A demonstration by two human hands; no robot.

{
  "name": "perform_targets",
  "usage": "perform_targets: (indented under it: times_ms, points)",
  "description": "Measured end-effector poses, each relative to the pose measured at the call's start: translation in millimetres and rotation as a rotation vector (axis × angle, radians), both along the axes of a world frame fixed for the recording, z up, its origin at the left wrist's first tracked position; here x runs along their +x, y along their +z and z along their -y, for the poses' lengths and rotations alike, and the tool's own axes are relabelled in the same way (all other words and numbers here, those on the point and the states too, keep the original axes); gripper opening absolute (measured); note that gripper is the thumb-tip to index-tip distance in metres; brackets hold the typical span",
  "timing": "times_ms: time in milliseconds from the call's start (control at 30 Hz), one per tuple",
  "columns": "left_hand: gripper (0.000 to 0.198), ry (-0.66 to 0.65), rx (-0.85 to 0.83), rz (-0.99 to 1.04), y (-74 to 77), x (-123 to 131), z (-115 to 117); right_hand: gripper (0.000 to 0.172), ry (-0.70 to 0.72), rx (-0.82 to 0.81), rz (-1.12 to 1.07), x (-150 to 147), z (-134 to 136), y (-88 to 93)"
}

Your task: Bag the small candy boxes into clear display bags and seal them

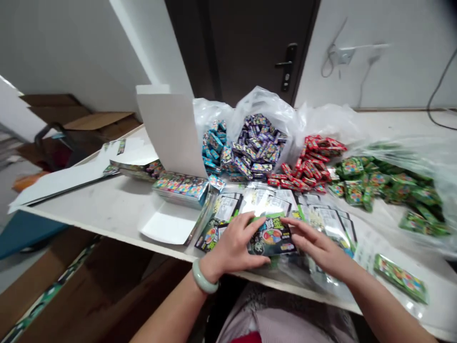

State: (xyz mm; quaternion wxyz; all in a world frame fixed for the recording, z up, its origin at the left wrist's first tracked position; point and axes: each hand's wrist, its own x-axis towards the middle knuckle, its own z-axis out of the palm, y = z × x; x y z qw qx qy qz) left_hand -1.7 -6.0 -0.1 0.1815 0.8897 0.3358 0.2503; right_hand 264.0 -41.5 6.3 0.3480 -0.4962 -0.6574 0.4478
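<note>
Black pouch [274, 237]: between the hands, by the bench's [117, 209] front edge; I read its long side as roughly along that edge.
Left hand [235, 243]: gripping the pouch's left end, fuller hold.
Right hand [317, 245]: fingers loosely bent at the right end; firmness, I cannot tell.
Behind: flat pouches [330, 221], then red packets [312, 164].
Leftward: open white box [171, 133].
Room: I judge upward freest.

Black packet [273, 237] | green lettering [276, 222], too blurred | no text readable
</note>
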Motion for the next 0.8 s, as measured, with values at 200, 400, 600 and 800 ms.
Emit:
perform_targets:
  times_ms: [200,400,600,800]
  points:
    - [0.093,0.092,-0.119,0.159,9.5,-44.5,13.2,0.026,-0.175,0.275,0.136,-64.1,-121.6,8.6]
    - [0.099,0.133,-0.191,0.255,6.3,-70.4,26.6,0.018,0.149,0.149,0.448,-201.0,-213.5,-14.7]
    - [0.096,0.203,-0.193,0.226,-0.2,-85.9,27.6,0.021,0.023,-0.008,0.425,-219.2,-244.0,-31.8]
    - [0.085,0.217,-0.179,0.201,-1.9,-92.6,20.6,0.026,0.012,-0.096,0.115,-128.5,-189.4,-10.2]
